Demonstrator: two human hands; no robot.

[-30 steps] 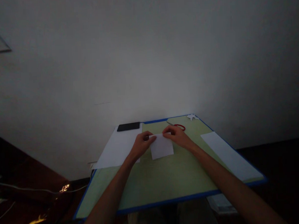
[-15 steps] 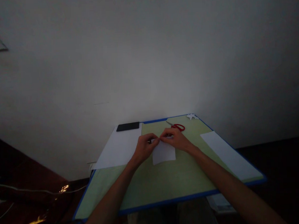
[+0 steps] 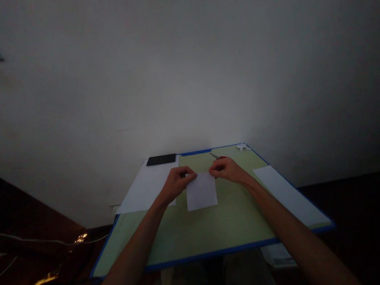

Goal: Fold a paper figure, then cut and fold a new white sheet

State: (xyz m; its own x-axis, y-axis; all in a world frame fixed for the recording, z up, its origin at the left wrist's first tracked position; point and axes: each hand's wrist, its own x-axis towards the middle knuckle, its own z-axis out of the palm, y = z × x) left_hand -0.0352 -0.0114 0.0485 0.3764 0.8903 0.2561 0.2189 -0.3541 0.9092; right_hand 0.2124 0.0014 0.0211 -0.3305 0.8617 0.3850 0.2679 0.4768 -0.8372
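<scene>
A small white folded paper (image 3: 201, 192) lies on the green, blue-edged board (image 3: 212, 229). My left hand (image 3: 176, 183) pinches its upper left corner with fingers closed. At the upper right corner my right hand (image 3: 227, 170) pinches the paper the same way. Red-handled scissors (image 3: 218, 157) lie just beyond my right hand, mostly hidden by it.
A large white sheet (image 3: 148, 187) covers the board's left side, with a black phone (image 3: 161, 159) at its far end. A long white paper strip (image 3: 285, 195) lies at the right. A small white paper scrap (image 3: 242, 147) sits at the far corner by the wall.
My hands met at the middle of the paper's top edge, then moved apart to its two upper corners. The paper now shows larger and lies slightly further left.
</scene>
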